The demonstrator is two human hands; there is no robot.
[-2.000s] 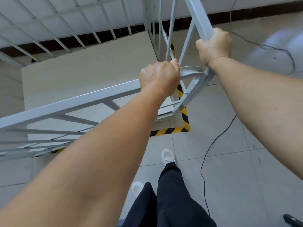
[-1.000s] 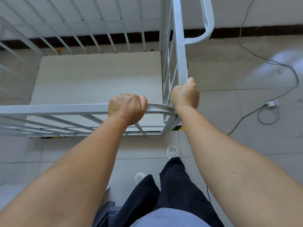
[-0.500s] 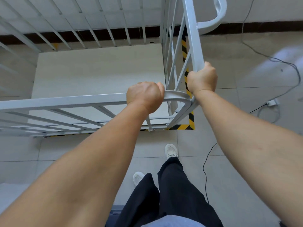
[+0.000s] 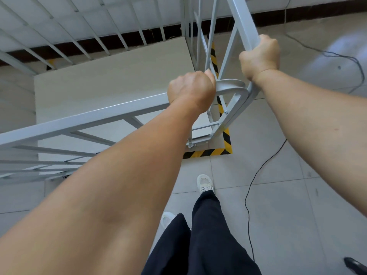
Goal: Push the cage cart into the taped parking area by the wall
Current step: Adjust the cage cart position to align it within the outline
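The cage cart (image 4: 103, 112) is grey metal with barred sides and a pale board floor, and I look down into it. My left hand (image 4: 191, 89) is closed around the near top rail close to the corner. My right hand (image 4: 260, 56) grips the top rail of the right side. Yellow-and-black tape (image 4: 225, 139) marks the floor: its near right corner shows just outside the cart's corner post, and one strip runs toward the wall along the cart's right side. The cart's far side stands close to the white wall (image 4: 99, 14) with its dark skirting.
A black cable (image 4: 252, 185) snakes over the grey tiled floor to the right of the cart and past my legs. More cable (image 4: 337, 56) loops at the far right. My shoes (image 4: 204, 183) stand just behind the tape. A dark object (image 4: 355, 264) sits at the bottom right edge.
The cart has shifted a little left and away, so more of the tape's corner shows beside its post. Both hands have kept their hold on the rails.
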